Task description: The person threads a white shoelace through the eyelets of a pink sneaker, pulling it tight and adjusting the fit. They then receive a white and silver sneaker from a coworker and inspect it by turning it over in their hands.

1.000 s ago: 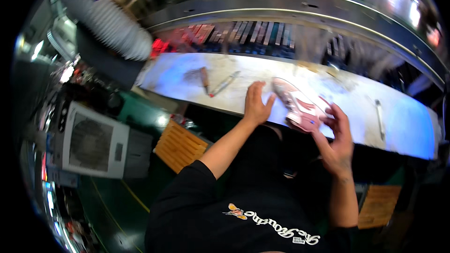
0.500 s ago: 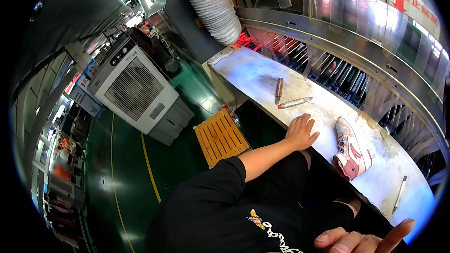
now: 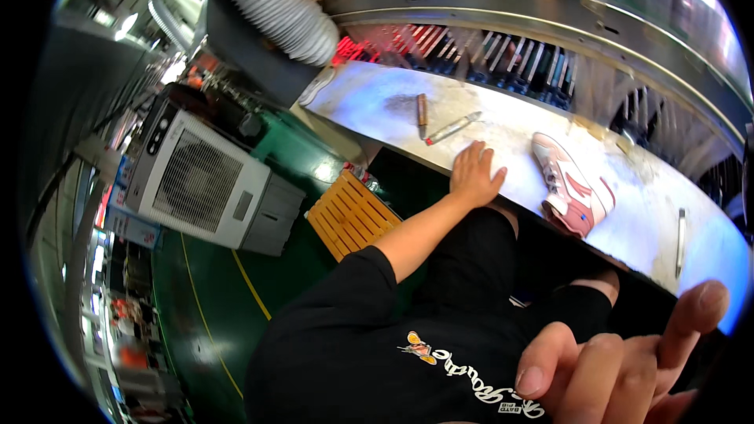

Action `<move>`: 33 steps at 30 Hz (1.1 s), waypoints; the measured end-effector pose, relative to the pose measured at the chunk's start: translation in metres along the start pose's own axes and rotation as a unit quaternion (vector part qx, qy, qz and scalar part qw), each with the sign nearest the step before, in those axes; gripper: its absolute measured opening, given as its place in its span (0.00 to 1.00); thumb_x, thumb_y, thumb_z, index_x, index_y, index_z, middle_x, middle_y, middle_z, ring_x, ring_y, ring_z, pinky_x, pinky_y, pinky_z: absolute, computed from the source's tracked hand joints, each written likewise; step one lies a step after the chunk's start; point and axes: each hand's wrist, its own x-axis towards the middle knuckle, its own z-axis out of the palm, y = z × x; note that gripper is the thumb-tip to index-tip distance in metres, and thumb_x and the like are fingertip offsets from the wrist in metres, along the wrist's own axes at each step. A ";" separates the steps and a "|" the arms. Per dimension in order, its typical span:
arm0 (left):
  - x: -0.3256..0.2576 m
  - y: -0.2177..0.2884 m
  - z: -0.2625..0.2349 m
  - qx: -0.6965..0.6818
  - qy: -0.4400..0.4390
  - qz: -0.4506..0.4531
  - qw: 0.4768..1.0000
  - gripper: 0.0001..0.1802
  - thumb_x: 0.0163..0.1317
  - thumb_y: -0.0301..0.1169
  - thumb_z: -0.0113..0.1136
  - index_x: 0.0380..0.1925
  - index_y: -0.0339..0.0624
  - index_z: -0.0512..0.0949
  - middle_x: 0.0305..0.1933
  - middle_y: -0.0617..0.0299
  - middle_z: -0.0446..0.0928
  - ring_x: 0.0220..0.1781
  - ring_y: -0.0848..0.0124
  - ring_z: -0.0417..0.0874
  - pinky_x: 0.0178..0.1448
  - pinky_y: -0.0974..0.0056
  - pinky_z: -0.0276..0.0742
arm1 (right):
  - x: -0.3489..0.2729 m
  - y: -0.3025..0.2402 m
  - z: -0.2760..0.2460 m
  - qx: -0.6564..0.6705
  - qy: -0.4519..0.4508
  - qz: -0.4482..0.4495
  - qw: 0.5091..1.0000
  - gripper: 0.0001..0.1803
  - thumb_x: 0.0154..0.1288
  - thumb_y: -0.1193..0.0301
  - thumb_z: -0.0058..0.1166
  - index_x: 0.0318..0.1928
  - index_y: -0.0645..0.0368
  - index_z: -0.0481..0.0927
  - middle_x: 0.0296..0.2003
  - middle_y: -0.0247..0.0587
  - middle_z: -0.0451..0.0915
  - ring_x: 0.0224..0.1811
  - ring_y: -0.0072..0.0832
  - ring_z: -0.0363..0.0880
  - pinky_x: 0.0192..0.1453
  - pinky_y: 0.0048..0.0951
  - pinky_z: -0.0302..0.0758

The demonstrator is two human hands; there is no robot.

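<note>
On the near edge of the pale workbench [image 3: 510, 102] lies my left hand [image 3: 476, 176], its fingers stretched out and nothing in them. A pink and white high-top sneaker [image 3: 580, 187] lies on its side to the right of that hand. Beyond the left hand are a brown-handled tool [image 3: 422, 112] and a pen-like tool with a red end [image 3: 453, 129]. My right hand [image 3: 616, 369] is raised close to the camera at the lower right. Its index finger points up, the others are loosely bent, and no object shows in it. A slim pale pen [image 3: 680, 245] lies on the bench beyond it.
Behind the bench runs a metal machine with a row of rollers [image 3: 510, 63] and clear hanging strips. A ribbed white duct [image 3: 275, 12] comes down at the upper left. A slatted wooden stool [image 3: 349, 216] and a large air cooler [image 3: 200, 180] stand on the green floor.
The view has turned, so the bench and sneaker sit slightly further left. My right hand has risen closer to the camera. The left hand still rests on the bench edge.
</note>
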 end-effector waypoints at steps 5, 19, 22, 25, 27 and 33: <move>0.003 0.000 -0.004 -0.007 -0.006 0.020 1.000 0.29 0.68 0.48 0.64 0.59 0.37 0.77 0.69 0.39 0.73 0.73 0.41 0.71 0.77 0.41 0.62 | -0.013 -0.014 -0.003 -0.031 0.052 -0.002 0.998 0.31 0.80 0.57 0.52 0.79 0.48 0.65 0.45 0.36 0.88 0.52 0.36 0.83 0.70 0.54 0.69; 0.001 -0.004 -0.001 0.000 0.001 0.035 0.999 0.28 0.70 0.48 0.62 0.60 0.38 0.76 0.70 0.40 0.72 0.72 0.41 0.72 0.75 0.41 0.64 | -0.028 -0.026 -0.013 -0.058 0.032 -0.044 0.997 0.33 0.70 0.64 0.60 0.73 0.55 0.68 0.48 0.41 0.83 0.52 0.37 0.80 0.67 0.47 0.71; 0.000 -0.003 -0.001 0.010 -0.006 0.030 0.999 0.29 0.69 0.48 0.63 0.60 0.38 0.76 0.69 0.40 0.72 0.72 0.41 0.72 0.75 0.41 0.65 | -0.029 -0.028 -0.016 -0.067 0.022 -0.053 0.996 0.33 0.68 0.66 0.62 0.72 0.57 0.69 0.48 0.42 0.82 0.53 0.37 0.80 0.67 0.46 0.71; 0.000 -0.003 -0.001 0.013 -0.011 0.025 1.000 0.29 0.69 0.48 0.64 0.61 0.38 0.76 0.70 0.41 0.72 0.73 0.41 0.71 0.76 0.41 0.64 | -0.031 -0.030 -0.020 -0.077 0.015 -0.061 0.995 0.34 0.65 0.68 0.63 0.70 0.59 0.69 0.49 0.43 0.81 0.53 0.37 0.79 0.66 0.44 0.72; 0.001 -0.002 -0.001 0.011 -0.012 0.024 1.000 0.30 0.69 0.48 0.64 0.61 0.38 0.76 0.70 0.41 0.72 0.73 0.42 0.71 0.76 0.42 0.64 | -0.034 -0.032 -0.023 -0.085 0.008 -0.068 0.994 0.34 0.64 0.69 0.65 0.69 0.60 0.70 0.49 0.44 0.80 0.53 0.37 0.79 0.66 0.43 0.72; 0.000 -0.002 0.000 0.008 -0.002 0.020 1.000 0.28 0.69 0.47 0.64 0.59 0.38 0.78 0.69 0.43 0.74 0.73 0.43 0.72 0.76 0.42 0.64 | -0.038 -0.035 -0.059 -0.196 0.008 -0.143 0.970 0.35 0.60 0.72 0.68 0.67 0.63 0.71 0.50 0.46 0.78 0.53 0.37 0.77 0.65 0.40 0.73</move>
